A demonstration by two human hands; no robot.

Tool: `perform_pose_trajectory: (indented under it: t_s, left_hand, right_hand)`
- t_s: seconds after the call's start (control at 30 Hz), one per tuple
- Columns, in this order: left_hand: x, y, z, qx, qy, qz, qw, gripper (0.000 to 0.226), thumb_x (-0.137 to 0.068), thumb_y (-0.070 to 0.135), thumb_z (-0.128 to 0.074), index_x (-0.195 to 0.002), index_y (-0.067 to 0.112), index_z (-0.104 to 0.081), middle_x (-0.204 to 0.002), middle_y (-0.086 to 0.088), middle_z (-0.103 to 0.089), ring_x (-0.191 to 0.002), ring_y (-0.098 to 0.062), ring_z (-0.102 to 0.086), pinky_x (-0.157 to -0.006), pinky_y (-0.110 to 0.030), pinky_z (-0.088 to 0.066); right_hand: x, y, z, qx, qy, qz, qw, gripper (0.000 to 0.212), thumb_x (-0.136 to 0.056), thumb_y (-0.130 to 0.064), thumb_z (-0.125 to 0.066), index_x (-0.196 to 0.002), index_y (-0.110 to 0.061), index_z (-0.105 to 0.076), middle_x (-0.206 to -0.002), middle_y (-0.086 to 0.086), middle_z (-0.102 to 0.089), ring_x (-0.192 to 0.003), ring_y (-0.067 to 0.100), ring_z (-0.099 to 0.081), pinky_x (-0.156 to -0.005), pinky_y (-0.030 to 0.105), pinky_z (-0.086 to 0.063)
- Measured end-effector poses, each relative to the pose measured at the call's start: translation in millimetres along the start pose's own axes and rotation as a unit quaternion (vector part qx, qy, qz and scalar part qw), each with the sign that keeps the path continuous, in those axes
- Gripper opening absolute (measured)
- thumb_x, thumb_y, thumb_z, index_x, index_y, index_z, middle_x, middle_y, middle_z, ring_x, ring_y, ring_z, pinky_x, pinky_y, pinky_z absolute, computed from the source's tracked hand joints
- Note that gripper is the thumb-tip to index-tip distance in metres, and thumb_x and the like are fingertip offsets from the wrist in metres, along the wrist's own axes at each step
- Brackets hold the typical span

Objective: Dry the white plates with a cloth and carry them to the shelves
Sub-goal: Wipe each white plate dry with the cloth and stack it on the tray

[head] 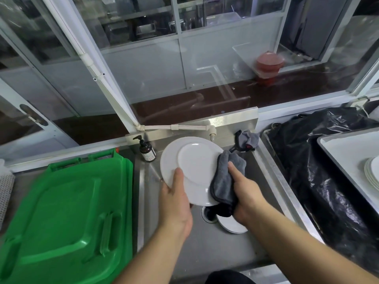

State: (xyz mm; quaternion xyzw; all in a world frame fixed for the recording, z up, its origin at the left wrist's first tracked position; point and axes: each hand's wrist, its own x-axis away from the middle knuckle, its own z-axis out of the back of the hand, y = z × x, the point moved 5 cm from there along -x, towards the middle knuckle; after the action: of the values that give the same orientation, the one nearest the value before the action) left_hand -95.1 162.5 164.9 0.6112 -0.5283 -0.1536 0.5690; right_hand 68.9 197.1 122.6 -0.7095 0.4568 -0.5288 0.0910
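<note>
Plate hangs above sink, left hand gripping its rim to steady it; right hand clutches cloth wiping its edge.

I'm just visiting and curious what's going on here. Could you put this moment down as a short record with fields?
Place: steel sink
Left hand: grips the white plate at its lower left rim, thumb on its face
Right hand: presses a grey cloth on the plate's right edge
In the sink: another plate, lying by the drain
Sink's back corners: soap pump bottle; second grey cloth
Left of sink: green plastic lid
Right: stacked white plates on a tray
Stage: drying, plate not yet carried off
</note>
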Motion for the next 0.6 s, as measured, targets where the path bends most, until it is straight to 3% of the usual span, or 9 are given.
perform_pose_trajectory:
  t_s: [0.07, 0.17, 0.2, 0.27, 0.33, 0.43, 0.6]
  left_hand:
    - [4.3, -10.9, -1.4, 0.010, -0.001, 0.000, 1.000, 0.018, -0.106, 0.031, -0.060, -0.119, 0.036, -0.070, -0.121, 0.008, -0.078, -0.117, -0.021, -0.072, -0.100, -0.045, -0.057]
    - [1.4, -11.4, 7.0, 0.015, -0.024, 0.032, 0.999, 0.030, -0.094, 0.023, -0.069, -0.124, 0.028, -0.071, -0.119, 0.000, -0.079, -0.105, -0.019, -0.076, -0.074, -0.034, -0.063]
    - [-1.2, -7.2, 10.7, 0.025, -0.032, 0.057, 0.998, 0.040, -0.086, 0.026, -0.072, -0.126, 0.023, -0.072, -0.119, -0.005, -0.079, -0.104, -0.021, -0.077, -0.071, -0.033, -0.062]
    - [-8.3, 5.2, 18.1, 0.008, -0.074, 0.095, 0.993, 0.048, -0.079, 0.040, -0.069, -0.122, 0.020, -0.077, -0.121, -0.009, -0.078, -0.109, -0.027, -0.075, -0.079, -0.037, -0.060]
    - [-13.2, 18.9, 21.1, -0.062, -0.137, 0.110, 0.983, 0.042, -0.084, 0.051, -0.063, -0.114, 0.030, -0.082, -0.122, -0.009, -0.078, -0.111, -0.026, -0.075, -0.089, -0.040, -0.056]
    - [-14.8, 26.8, 19.8, -0.098, -0.169, 0.130, 0.972, 0.048, -0.086, 0.048, -0.065, -0.122, 0.020, -0.078, -0.124, -0.014, -0.076, -0.111, -0.029, -0.075, -0.084, -0.038, -0.061]
    - [-10.2, 25.8, 9.9, -0.053, -0.122, 0.071, 0.989, 0.055, -0.081, 0.043, -0.069, -0.130, 0.017, -0.069, -0.120, -0.011, -0.078, -0.109, -0.028, -0.076, -0.082, -0.038, -0.062]
  right_hand:
    - [1.5, 6.9, -0.4, -0.016, 0.004, -0.011, 1.000, 0.053, -0.084, -0.048, -0.086, -0.117, -0.009, -0.074, -0.100, 0.012, -0.082, -0.084, 0.035, -0.080, -0.063, 0.053, -0.064]
    - [-0.8, -1.7, 9.9, 0.009, -0.005, -0.017, 1.000, 0.049, -0.088, -0.043, -0.083, -0.119, -0.005, -0.074, -0.103, 0.015, -0.081, -0.088, 0.034, -0.080, -0.061, 0.044, -0.064]
    - [-1.4, -7.2, 12.6, 0.029, -0.020, -0.018, 0.999, 0.049, -0.089, -0.042, -0.082, -0.119, -0.004, -0.075, -0.105, 0.017, -0.081, -0.090, 0.034, -0.080, -0.063, 0.042, -0.064]
    - [-2.5, -20.5, 16.4, 0.074, -0.057, -0.011, 0.996, 0.048, -0.088, -0.040, -0.082, -0.114, 0.000, -0.078, -0.107, 0.021, -0.079, -0.088, 0.033, -0.080, -0.064, 0.037, -0.064]
    - [-3.5, -34.5, 18.9, 0.108, -0.092, -0.001, 0.990, 0.049, -0.081, -0.038, -0.084, -0.105, 0.005, -0.080, -0.105, 0.026, -0.078, -0.081, 0.033, -0.079, -0.063, 0.036, -0.064]
    - [-3.0, -47.6, 17.3, 0.132, -0.117, 0.008, 0.984, 0.054, -0.076, -0.039, -0.086, -0.104, 0.007, -0.078, -0.104, 0.026, -0.078, -0.079, 0.033, -0.079, -0.064, 0.036, -0.064]
    - [-4.7, -40.5, 15.5, 0.078, -0.021, 0.015, 0.997, 0.047, -0.083, -0.043, -0.087, -0.109, -0.004, -0.079, -0.099, 0.016, -0.081, -0.083, 0.033, -0.080, -0.064, 0.041, -0.064]
